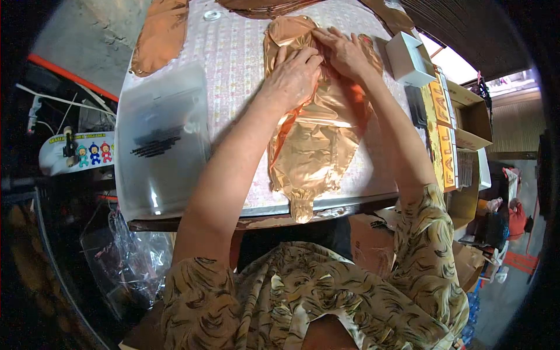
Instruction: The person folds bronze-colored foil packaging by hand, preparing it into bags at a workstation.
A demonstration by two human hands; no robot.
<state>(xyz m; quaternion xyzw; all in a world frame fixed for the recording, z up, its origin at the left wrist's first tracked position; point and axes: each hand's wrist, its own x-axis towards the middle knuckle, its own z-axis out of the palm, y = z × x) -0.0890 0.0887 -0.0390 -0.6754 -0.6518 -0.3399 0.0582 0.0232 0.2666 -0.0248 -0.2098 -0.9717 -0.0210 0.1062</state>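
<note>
A flat copper-gold foil balloon (324, 149) lies lengthwise on the table, its narrow tail at the front edge. Its sides are partly folded inward, with creases and reddish reflections along the middle. On its upper part rests my left hand (291, 79), fingers slightly bent and apart against the foil, thumb mostly hidden. To the right of it, my right hand (345, 55) lies with fingers stretched over the balloon's upper end, fingertips touching the foil. The two hands are close together but apart.
A clear plastic sleeve (166, 151) lies on the left of the patterned tabletop (230, 76). More foil pieces (160, 38) are at the far left and back. A white box (410, 58), a dark phone-like object (416, 105) and yellow boxes (441, 128) line the right edge.
</note>
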